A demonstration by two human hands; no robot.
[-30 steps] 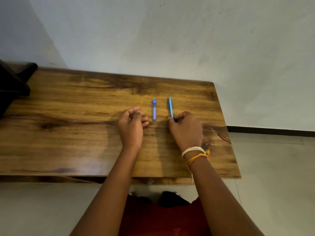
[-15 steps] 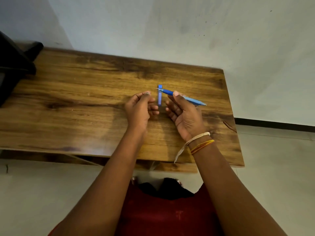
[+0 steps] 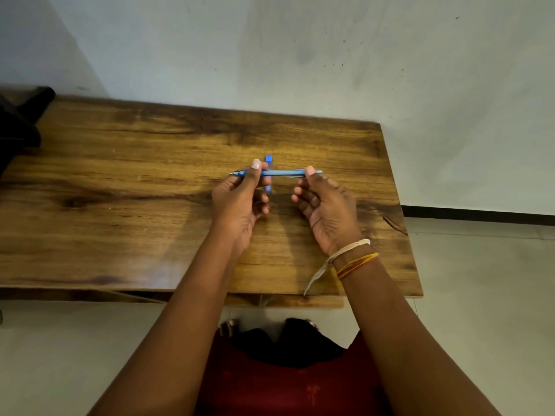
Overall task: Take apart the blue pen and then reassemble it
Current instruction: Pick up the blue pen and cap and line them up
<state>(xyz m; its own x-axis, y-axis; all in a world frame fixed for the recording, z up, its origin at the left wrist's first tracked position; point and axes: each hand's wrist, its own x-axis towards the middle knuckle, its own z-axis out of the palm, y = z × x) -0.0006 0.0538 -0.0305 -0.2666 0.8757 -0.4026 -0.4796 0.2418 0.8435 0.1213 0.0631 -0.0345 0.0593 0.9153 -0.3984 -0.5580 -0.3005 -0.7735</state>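
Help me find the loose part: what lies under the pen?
Under the blue pen, a blue cap-like piece lies on the table; the pen and left hand cover its middle.

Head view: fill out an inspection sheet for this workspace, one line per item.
Surface: wooden table, dark grain streaks, set against a wall.
Job's things: blue pen held level above the table, one hand at each end; blue cap lying on the table behind it, partly hidden.
Clutter: dark object at the table's far left edge, too cut off to identify.
Grippers: left hand pinches the pen's left end; right hand pinches its right end; threads on the right wrist.
Cables: nothing seen.
Surroundings: pale wall, light floor, dark skirting on the right.
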